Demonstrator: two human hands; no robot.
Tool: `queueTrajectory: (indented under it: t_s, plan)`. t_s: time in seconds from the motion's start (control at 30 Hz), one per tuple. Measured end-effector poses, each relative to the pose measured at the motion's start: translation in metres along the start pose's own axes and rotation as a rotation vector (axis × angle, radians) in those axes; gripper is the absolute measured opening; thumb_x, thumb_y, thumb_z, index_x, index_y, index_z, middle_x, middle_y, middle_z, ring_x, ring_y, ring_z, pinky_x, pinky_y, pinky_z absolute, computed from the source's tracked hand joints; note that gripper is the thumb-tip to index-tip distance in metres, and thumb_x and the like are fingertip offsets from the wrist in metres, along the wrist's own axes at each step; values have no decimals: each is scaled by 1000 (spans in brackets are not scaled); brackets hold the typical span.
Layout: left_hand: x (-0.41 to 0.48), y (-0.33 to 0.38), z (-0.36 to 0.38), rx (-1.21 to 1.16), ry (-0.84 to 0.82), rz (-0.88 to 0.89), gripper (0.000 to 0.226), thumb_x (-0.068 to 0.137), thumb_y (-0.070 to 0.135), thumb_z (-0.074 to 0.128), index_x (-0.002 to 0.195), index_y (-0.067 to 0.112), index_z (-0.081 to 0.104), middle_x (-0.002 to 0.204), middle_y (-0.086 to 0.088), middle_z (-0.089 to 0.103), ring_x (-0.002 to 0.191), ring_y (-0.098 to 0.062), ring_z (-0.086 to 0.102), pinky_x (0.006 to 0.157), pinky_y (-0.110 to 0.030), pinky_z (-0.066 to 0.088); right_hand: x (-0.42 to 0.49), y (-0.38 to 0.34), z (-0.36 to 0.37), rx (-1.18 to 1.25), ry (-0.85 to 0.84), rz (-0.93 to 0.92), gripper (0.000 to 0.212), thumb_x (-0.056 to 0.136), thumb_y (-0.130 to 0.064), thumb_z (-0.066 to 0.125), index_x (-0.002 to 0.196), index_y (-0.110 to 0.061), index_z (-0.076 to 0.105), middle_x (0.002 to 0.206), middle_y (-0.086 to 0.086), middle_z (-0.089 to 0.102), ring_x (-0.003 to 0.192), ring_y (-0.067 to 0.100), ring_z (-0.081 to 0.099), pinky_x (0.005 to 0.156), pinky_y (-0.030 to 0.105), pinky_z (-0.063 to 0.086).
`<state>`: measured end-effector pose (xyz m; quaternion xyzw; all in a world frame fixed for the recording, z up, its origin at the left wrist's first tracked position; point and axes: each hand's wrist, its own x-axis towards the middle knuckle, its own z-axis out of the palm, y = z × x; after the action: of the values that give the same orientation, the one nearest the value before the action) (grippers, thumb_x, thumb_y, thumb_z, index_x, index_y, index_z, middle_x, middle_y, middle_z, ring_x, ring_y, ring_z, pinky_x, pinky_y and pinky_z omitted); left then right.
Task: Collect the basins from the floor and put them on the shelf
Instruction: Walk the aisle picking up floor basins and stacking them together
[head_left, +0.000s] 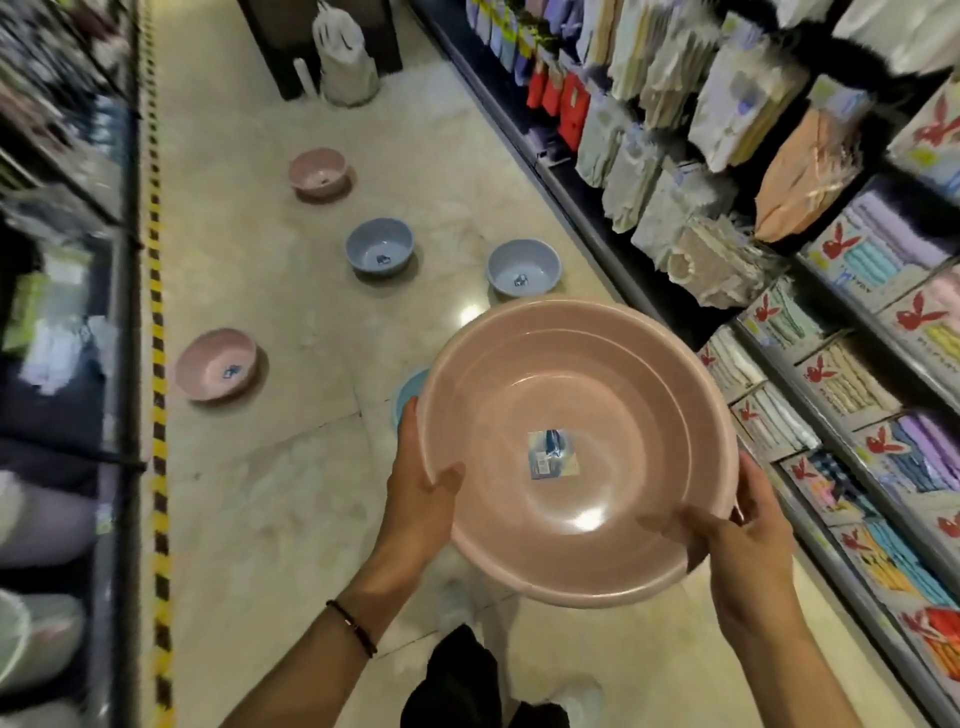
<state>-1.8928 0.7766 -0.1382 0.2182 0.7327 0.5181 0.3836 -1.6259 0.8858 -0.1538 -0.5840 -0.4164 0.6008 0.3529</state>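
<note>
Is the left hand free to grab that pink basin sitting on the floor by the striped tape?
Probably not right now. The left hand grips the rim of the large pink basin, shared with the right hand. The floor pink basin lies well ahead and lower, with bare floor between.

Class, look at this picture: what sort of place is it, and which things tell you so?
Probably a shop aisle: packaged towels hang along display shelves, and labelled basins sit on the floor.
</note>
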Motion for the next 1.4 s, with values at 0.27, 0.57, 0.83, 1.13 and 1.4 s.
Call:
queueTrajectory:
  t_s: [0.27,0.57,0.83,1.13,1.4]
  plan:
    - [8,-3,-80,-72,212,-45,92,99,-12,55,160,51,28,148,11,53,135,-20,54,112,-47,49,16,-40,100,-38,-76,-12,77,84,17,64,117,-53,70,115,-7,76,108,27,71,66,40,67]
    - [64,-7,-142,-67,319,-122,98,97,-14,58,165,46,22,151,10,52,134,-21,54,112,-43,46,47,-45,191,-94,-218,-56,81,79,22,65,130,-41,72,112,-20,79,93,3,75,62,21,64]
    - [145,-13,-137,-68,476,-261,64,89,-7,63,140,27,44,122,6,64,107,-14,64,79,-31,53,133,-46,254,-115,-337,-11,83,84,21,64,131,-47,72,112,-11,81,97,9,77,68,26,66]
    - [278,-11,-114,-77,601,-349,60,84,-1,70,138,13,47,123,-6,63,111,-30,64,92,-51,59,276,-59,337,-183,-464,122,100,49,-30,88,144,-45,63,118,-13,80,103,8,78,81,36,67]
    - [385,-62,-118,-146,640,-422,73,73,5,72,142,8,48,128,-12,63,116,-33,63,97,-54,56,368,-21,400,-291,-529,162,84,55,-33,82,137,-47,64,122,-23,76,106,-4,72,74,18,62]
